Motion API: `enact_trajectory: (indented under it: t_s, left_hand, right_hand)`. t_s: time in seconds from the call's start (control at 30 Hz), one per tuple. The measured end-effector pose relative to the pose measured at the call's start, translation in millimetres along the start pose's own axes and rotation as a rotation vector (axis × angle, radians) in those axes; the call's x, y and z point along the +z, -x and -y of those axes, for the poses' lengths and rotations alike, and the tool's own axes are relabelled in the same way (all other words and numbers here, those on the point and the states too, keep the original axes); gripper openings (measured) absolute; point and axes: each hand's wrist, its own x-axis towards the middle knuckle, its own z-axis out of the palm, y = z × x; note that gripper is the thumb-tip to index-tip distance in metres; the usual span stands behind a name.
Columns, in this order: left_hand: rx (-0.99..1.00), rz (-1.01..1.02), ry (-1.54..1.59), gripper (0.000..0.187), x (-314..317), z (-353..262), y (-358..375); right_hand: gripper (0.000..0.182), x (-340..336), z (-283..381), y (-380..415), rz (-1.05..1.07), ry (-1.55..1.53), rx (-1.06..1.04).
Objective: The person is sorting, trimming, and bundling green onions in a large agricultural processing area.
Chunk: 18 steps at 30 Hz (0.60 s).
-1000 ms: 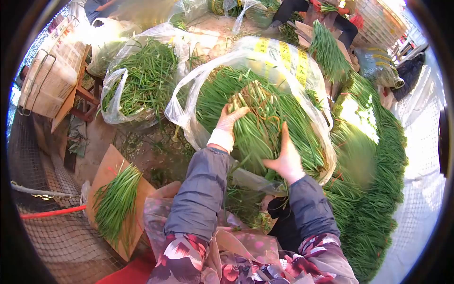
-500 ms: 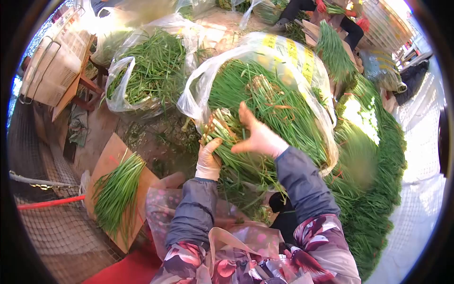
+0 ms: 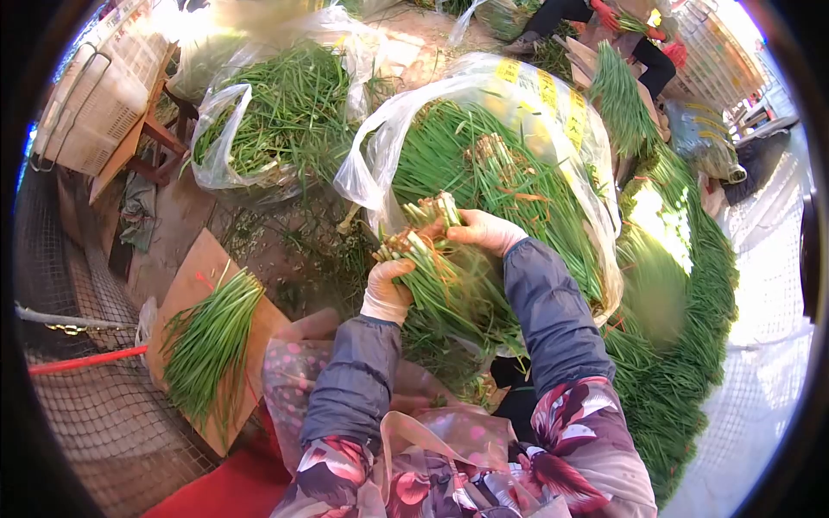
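A bunch of garlic chives, pale root ends up and leaves hanging down, is gripped by my gloved left hand. Just to its right, my gloved right hand closes around a smaller clump of chives whose white ends point up and left. Both hands are close together over the near left side of a clear plastic bag full of chives. Inside that bag, another bunch lies with its pale ends showing.
At left, chives lie on a brown board. Another plastic bag of greens stands behind it, near a crate on a wooden stand. Heaped chives line the right. A person in red gloves sits at the back.
My right hand, open and spread before, has moved down and closed on a clump of chives. My left hand still holds its bunch, now slightly lower in view.
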Motion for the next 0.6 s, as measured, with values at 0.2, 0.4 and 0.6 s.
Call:
enact_trajectory:
  t_s: [0.2,0.4,0.6]
  left_hand:
    - [0.017,0.113,-0.010,0.064,-10,-1,2]
    - [0.187,0.043,-0.212,0.076,10,8,0]
    - [0.140,0.052,-0.236,0.088,56,16,-5]
  right_hand:
    - [0.065,14,10,17,0.017,0.096,-0.083]
    - [0.076,26,35,58,-0.452,0.158,0.004]
    - [0.135,100,57,70,-0.583,0.872,-0.158]
